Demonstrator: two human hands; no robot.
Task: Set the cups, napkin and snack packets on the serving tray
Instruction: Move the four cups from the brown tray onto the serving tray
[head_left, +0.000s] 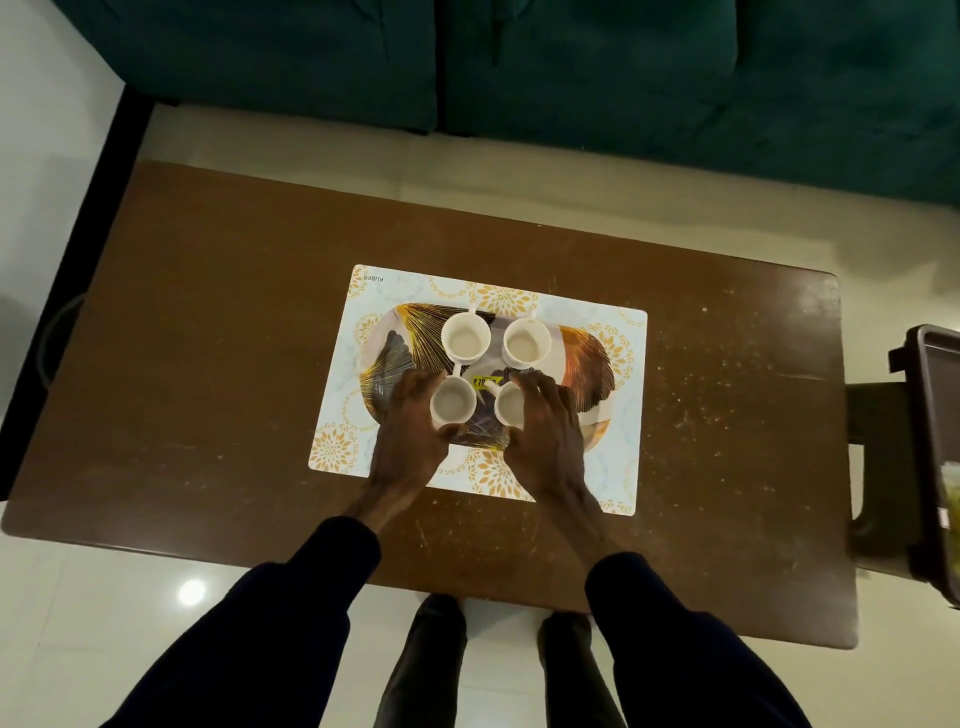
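A patterned serving tray (592, 358) with gold leaf print lies on a white placemat (618, 467) in the middle of the brown table. Several white cups stand on it. The far left cup (465, 338) and the far right cup (527, 343) stand free. My left hand (410, 431) wraps around the near left cup (452, 399). My right hand (545, 426) wraps around the near right cup (509, 402). A yellow price sticker (485, 382) shows between the near cups. I see no napkin or snack packets.
The brown table (208, 364) is scratched and bare around the mat. A dark green sofa (571, 67) stands beyond the far edge. A dark container (930, 441) on a stool sits at the right edge. My legs and feet stand at the near table edge.
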